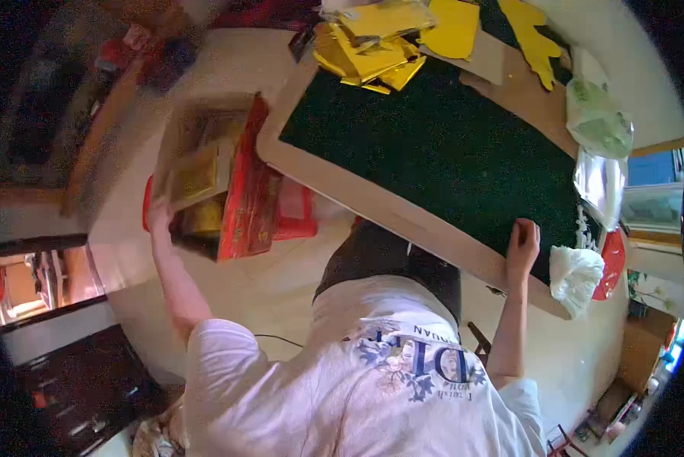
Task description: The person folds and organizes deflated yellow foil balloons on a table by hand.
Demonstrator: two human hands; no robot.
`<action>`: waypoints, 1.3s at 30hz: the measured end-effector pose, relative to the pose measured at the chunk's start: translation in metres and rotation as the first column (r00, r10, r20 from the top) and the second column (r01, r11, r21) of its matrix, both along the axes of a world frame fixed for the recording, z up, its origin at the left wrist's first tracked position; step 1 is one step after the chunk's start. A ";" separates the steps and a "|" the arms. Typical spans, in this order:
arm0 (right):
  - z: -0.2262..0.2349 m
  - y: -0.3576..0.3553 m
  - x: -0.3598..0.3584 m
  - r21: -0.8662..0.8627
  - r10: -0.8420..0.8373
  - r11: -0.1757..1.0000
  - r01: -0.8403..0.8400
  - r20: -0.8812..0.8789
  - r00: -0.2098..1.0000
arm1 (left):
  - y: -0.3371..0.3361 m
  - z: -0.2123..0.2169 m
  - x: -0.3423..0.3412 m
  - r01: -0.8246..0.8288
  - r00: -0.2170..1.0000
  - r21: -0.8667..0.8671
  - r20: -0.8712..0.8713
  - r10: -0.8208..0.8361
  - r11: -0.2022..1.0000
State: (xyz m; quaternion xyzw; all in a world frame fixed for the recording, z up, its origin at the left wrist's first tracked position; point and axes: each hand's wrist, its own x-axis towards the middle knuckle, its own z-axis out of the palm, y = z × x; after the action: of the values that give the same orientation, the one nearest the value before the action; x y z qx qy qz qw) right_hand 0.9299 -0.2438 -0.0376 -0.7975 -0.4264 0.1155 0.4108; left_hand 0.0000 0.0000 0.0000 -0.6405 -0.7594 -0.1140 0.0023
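Observation:
My left hand (pixel 160 215) is out to the left at the near side of a red and brown cardboard box (pixel 244 194). It is blurred, with the fingers closed on the corner of a flat yellow packet (pixel 196 175) in a clear wrapper. Other yellow pieces lie lower in the box, partly hidden by this packet. On the right, my right hand (pixel 523 242) rests at the near edge of a dark green mat (pixel 425 145) on the table. Its fingers are curled in, and nothing shows in them.
Wrapped yellow packets (pixel 368 49) are heaped at the table's far end, beside yellow cutout sheets (pixel 452 29). Clear plastic bags (pixel 601 122) and a bunched white cloth (pixel 576 276) line the right edge. A red plastic stool (pixel 296 209) stands by the box.

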 end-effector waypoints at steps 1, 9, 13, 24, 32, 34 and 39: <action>0.008 0.000 -0.001 -0.022 0.038 0.999 -0.035 0.165 0.986 | -0.021 -0.085 0.055 0.024 0.995 -0.047 0.099 -0.019 0.999; 0.018 -0.010 -0.011 -0.031 -0.007 0.999 0.016 0.261 0.965 | 0.073 -0.014 0.440 0.342 0.825 0.404 0.302 -0.477 0.848; 0.016 -0.015 -0.008 -0.038 -0.068 0.996 0.084 0.306 0.950 | 0.097 0.041 0.590 0.376 0.780 0.147 0.483 -0.398 0.915; 0.028 -0.010 -0.018 -0.040 -0.066 0.996 0.078 0.243 0.968 | 0.139 -0.020 0.636 0.305 0.537 0.099 0.803 -0.257 0.947; 0.026 -0.014 -0.014 -0.035 -0.075 0.996 0.085 0.216 0.973 | -0.029 0.019 0.678 0.571 0.401 0.233 0.757 -0.515 0.787; 0.028 -0.012 -0.016 0.002 -0.067 0.998 0.069 0.268 0.961 | -0.069 0.026 0.690 0.626 0.304 0.423 0.641 -0.705 0.655; 0.031 -0.012 -0.034 0.122 0.006 0.992 0.021 -0.216 0.976 | -0.132 0.014 0.724 0.819 0.262 0.279 0.596 -0.759 0.502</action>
State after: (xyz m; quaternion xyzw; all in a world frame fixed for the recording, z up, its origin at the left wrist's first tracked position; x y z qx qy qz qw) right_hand 0.8963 -0.2561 -0.0064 -0.7551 -0.3824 0.1733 0.5036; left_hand 0.7237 -0.1320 0.0139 -0.8459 -0.2898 -0.2825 -0.3474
